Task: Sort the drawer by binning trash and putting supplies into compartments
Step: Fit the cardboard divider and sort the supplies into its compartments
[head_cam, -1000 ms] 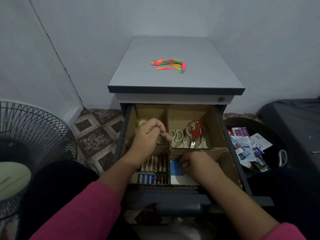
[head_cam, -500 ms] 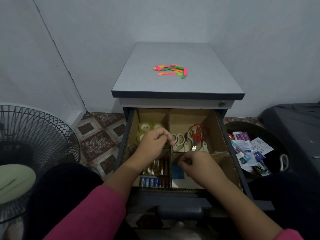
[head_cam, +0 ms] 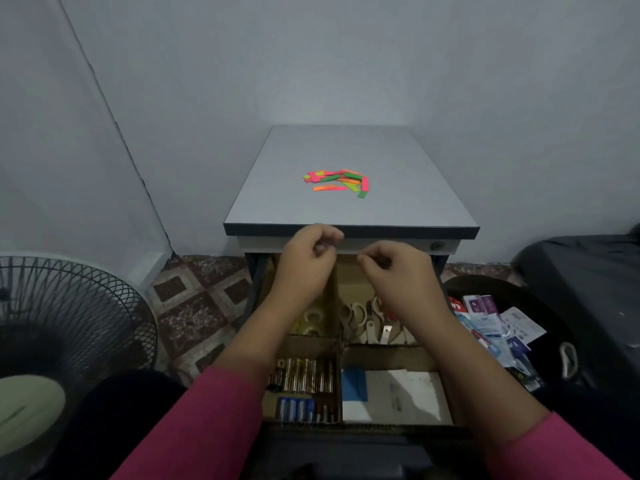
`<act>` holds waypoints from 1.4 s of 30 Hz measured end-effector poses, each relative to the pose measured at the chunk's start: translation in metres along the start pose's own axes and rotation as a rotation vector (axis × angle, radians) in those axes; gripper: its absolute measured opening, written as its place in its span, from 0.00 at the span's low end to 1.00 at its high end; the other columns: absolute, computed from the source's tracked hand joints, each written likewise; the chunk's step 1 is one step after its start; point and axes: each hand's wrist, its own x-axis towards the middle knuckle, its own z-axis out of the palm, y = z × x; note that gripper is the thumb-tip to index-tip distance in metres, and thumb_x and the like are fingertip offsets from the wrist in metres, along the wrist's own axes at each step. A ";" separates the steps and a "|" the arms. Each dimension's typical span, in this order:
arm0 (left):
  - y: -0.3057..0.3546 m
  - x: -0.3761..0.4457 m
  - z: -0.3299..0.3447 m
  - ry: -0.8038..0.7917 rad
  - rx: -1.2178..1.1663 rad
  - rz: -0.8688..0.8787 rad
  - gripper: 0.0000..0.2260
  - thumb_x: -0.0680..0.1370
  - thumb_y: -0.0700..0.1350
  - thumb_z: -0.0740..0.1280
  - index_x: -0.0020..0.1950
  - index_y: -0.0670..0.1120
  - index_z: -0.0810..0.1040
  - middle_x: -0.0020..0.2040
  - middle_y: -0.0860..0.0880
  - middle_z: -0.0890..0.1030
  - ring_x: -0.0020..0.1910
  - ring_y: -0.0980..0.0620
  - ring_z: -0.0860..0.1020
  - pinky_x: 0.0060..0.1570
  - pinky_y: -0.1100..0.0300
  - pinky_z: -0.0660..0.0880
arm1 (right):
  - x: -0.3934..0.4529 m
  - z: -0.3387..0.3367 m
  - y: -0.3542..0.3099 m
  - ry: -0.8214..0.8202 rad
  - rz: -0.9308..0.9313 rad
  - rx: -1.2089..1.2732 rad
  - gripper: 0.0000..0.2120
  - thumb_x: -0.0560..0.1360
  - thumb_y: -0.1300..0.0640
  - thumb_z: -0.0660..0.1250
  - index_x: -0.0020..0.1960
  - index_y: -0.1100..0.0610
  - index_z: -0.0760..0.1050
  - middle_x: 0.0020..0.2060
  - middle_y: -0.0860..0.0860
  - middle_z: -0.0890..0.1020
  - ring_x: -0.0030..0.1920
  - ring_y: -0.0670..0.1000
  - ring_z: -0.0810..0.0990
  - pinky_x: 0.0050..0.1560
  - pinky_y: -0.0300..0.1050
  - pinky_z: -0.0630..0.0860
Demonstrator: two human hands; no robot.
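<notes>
Head view looks down on a small grey desk (head_cam: 351, 206) set in a corner, its top drawer (head_cam: 349, 422) pulled open toward the bottom of the frame. Both hands are raised in the middle of the picture, in front of the desk's front edge. Left hand (head_cam: 308, 261) has its fingers (head_cam: 329, 237) curled in toward the thumb as if pinching; right hand (head_cam: 398, 275) is curled the same way, fingertips drawn together. Whether either one has hold of anything I cannot tell, since nothing shows plainly between the fingertips. The two hands sit near each other but apart.

On the desk top, upper middle of the frame, lies a loose heap of bright pink, orange and green paper strips (head_cam: 337, 181).

Cardboard dividers split the drawer into four compartments. Tape rolls (head_cam: 311, 322) sit in the far left one, partly behind the left forearm. Scissors (head_cam: 367, 322) lie in the far right one. Batteries (head_cam: 304, 375), gold ones and blue ones, fill the near left. White paper with a blue card (head_cam: 356, 384) lies in the near right.

At the right edge of the frame a dark bin (head_cam: 540, 299) holds crumpled wrappers (head_cam: 495, 323). A fan (head_cam: 65, 327) stands at lower left, on a patterned tile floor (head_cam: 197, 306).
</notes>
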 end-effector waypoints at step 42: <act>-0.040 0.187 0.020 -0.131 0.533 0.044 0.04 0.76 0.50 0.69 0.46 0.51 0.82 0.53 0.49 0.75 0.58 0.48 0.67 0.56 0.48 0.71 | 0.201 0.015 0.032 0.133 0.173 -0.321 0.10 0.73 0.51 0.64 0.42 0.54 0.81 0.42 0.52 0.82 0.42 0.54 0.79 0.33 0.41 0.68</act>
